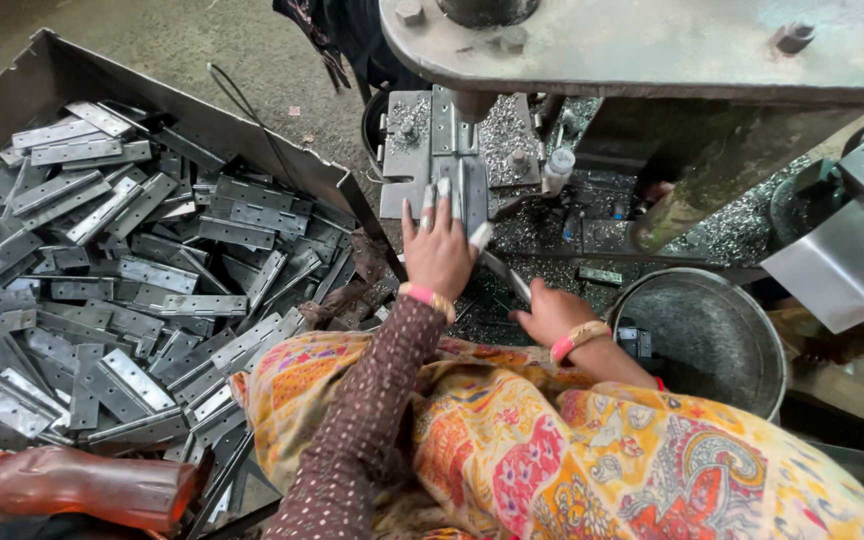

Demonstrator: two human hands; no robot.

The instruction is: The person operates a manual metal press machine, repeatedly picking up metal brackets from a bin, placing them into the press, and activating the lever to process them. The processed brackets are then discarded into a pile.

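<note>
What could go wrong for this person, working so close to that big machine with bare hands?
The left hand rests on a metal plate directly under the press ram, so the fingers could be crushed if it came down. The right hand lies among metal shavings that could cut bare skin. The loose patterned cloth near the machine might snag.

1. My left hand (pixel 439 250) rests on the hinge leaf (pixel 457 195) lying on the press bed (pixel 422 140), under the machine arm (pixel 652 45).
2. My right hand (pixel 552 312) sits lower and to the right, near the bucket (pixel 712 340).
3. Tray (pixel 42 75) of hinge plates (pixel 132 280) lies on my left.
4. Bottle (pixel 82 487) lies in front of the tray, nearest me.
</note>
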